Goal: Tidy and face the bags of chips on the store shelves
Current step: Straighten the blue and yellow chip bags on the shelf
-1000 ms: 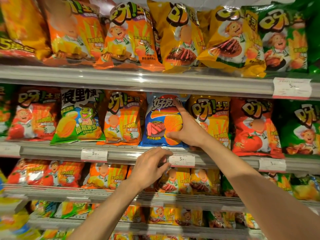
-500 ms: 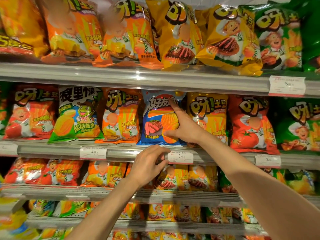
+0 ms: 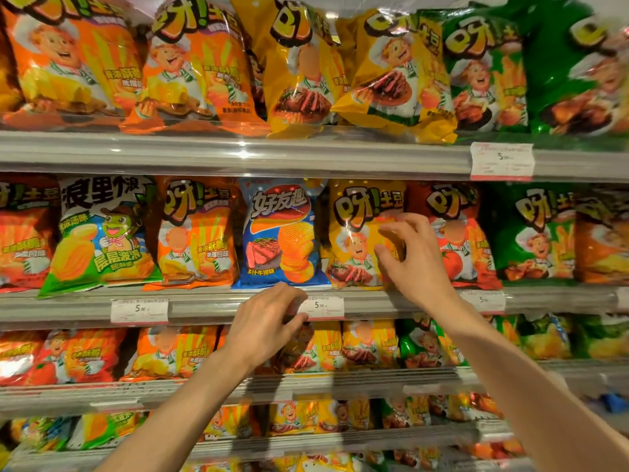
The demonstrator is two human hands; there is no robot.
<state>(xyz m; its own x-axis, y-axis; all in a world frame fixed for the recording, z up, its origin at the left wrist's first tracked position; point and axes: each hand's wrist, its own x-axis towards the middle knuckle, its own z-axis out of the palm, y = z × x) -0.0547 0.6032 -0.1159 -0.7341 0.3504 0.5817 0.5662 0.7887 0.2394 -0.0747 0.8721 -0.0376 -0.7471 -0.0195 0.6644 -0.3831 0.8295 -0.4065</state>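
The blue chip bag [image 3: 279,240] stands upright and faces out on the middle shelf, with an orange bag [image 3: 197,233] on its left and a yellow bag [image 3: 354,233] on its right. My right hand [image 3: 413,264] is in front of the yellow bag's right side, with fingers and thumb spread and curved against it. Below the blue bag, my left hand [image 3: 269,321] is at the shelf rail [image 3: 211,304]. Its fingers curl at the left edge of a price tag [image 3: 323,306]; I cannot see whether they pinch it.
A red tomato bag [image 3: 456,233] and green bags [image 3: 534,233] continue the row to the right, and a green-and-white frog bag [image 3: 102,233] sits further left. The top shelf [image 3: 238,151] overhangs with leaning orange, yellow and green bags. Lower shelves hold smaller bags.
My right hand has left the blue bag and moved right onto the yellow bag. My left hand stays at the price tag. The view has come closer to the shelf.
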